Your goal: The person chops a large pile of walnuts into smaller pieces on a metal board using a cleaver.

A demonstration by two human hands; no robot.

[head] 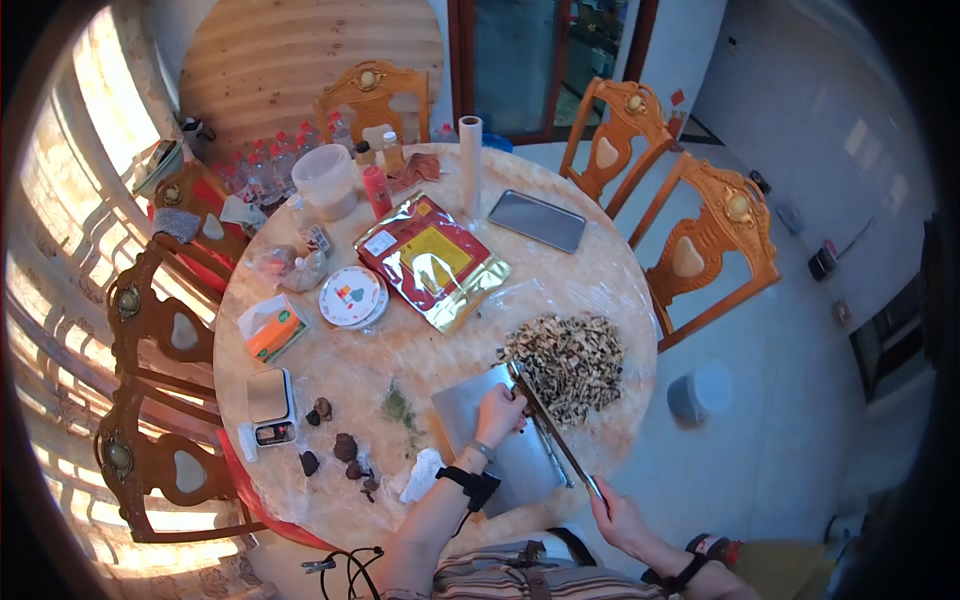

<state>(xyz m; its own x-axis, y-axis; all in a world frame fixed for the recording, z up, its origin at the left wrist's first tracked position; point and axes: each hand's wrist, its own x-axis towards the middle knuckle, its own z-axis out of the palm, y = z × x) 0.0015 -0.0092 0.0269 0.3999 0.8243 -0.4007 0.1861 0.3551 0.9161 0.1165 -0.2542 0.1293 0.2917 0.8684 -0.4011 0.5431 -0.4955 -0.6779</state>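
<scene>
My right hand (619, 516) grips the near end of a long, narrow cutter blade (553, 427). Its far end meets the far corner of a flat metal cutting board (517, 465), along whose right edge the blade runs. My left hand (501, 415) is closed over the board beside the blade, and a small brown piece (529, 408) shows at its fingers, mostly hidden. Just beyond the blade lies a broad heap of sliced pale and dark pieces (574, 364). Several dark brown lumps (345, 448) lie on the plastic film to the left.
The round table (450, 352) also bears a digital scale (271, 409), a tissue pack (274, 328), stacked plates (350, 296), a red-and-gold foil bag (431, 259), a metal tray (538, 220), a film roll (470, 165) and green crumbs (399, 406). Carved chairs (712, 247) surround it; a bucket (697, 395) stands on the floor.
</scene>
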